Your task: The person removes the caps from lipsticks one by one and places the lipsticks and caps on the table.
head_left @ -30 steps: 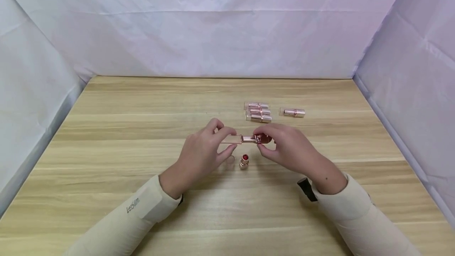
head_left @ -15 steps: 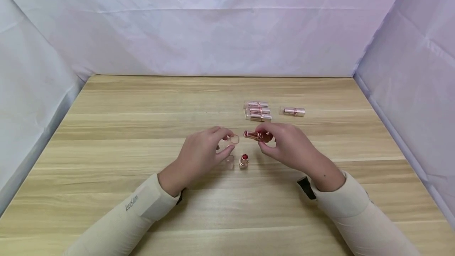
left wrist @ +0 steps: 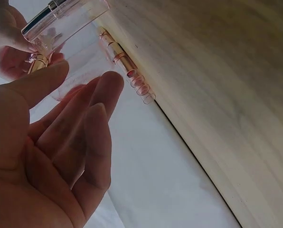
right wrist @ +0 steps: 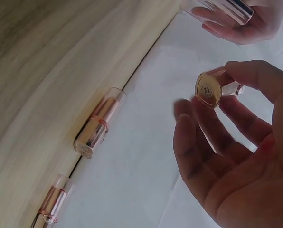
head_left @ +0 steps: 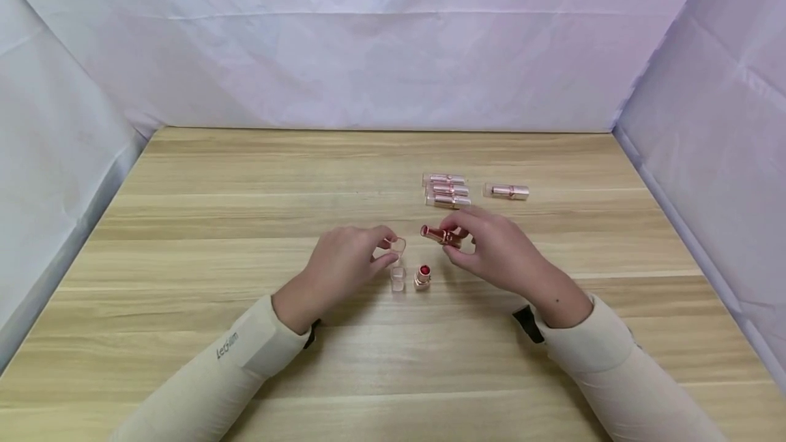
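Note:
My left hand (head_left: 344, 261) pinches a clear lipstick cap (head_left: 399, 247) between thumb and fingertips, its open end facing right. In the left wrist view the see-through cap (left wrist: 82, 71) shows faintly beyond the fingers. Across a small gap, my right hand (head_left: 500, 247) grips an uncapped lipstick (head_left: 433, 233) by its base, tip pointing left. Its round gold bottom with a label faces the right wrist camera. Below, on the table, stands another uncapped lipstick (head_left: 422, 278) with a red bullet. A second clear cap (head_left: 398, 281) is beside it on the left.
Several capped pink-gold lipsticks (head_left: 449, 190) lie side by side behind the right hand. One more capped lipstick (head_left: 508, 192) lies apart to their right. The wood-grain table (head_left: 245, 203) is bordered by white cloth (head_left: 393, 67) at the back and sides.
The clear cap has come off the lipstick: the left hand has drawn it left, and its open end has turned into view. The right hand keeps the lipstick, now tilted with its tip bare.

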A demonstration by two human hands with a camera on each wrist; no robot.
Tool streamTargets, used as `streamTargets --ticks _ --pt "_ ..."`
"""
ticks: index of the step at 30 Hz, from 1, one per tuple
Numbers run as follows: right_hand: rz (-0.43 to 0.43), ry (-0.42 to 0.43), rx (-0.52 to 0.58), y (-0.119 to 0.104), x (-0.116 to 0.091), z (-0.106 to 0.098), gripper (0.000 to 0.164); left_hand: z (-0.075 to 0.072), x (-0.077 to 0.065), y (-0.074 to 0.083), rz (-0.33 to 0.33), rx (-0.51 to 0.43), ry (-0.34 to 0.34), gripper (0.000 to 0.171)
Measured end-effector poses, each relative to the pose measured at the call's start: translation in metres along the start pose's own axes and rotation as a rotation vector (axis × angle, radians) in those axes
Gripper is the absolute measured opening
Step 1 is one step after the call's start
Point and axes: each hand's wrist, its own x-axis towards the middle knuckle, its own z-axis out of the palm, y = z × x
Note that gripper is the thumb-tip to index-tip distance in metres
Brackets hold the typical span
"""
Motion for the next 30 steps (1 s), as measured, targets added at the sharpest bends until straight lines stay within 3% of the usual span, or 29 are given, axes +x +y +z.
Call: streamTargets --ticks 5,12,24,30 --pt "0.000 -0.002 0.025 0.002 0.000 0.004 0.023 0.001 0.000 -0.001 -0.039 0.004 -0.073 0.024" --pt "-0.034 -0.044 0.084 0.002 0.003 0.010 0.020 0.002 -0.001 -0.004 -0.028 0.027 -0.093 0.021" --pt "-0.017 -0.260 0.168 0.005 0.019 0.021 0.023 0.002 -0.003 -0.004 -0.030 0.015 -0.133 0.015" --pt "-0.045 -0.306 0.169 0.006 0.025 0.025 0.018 0.002 -0.004 -0.005 -0.019 0.017 -0.143 0.021"
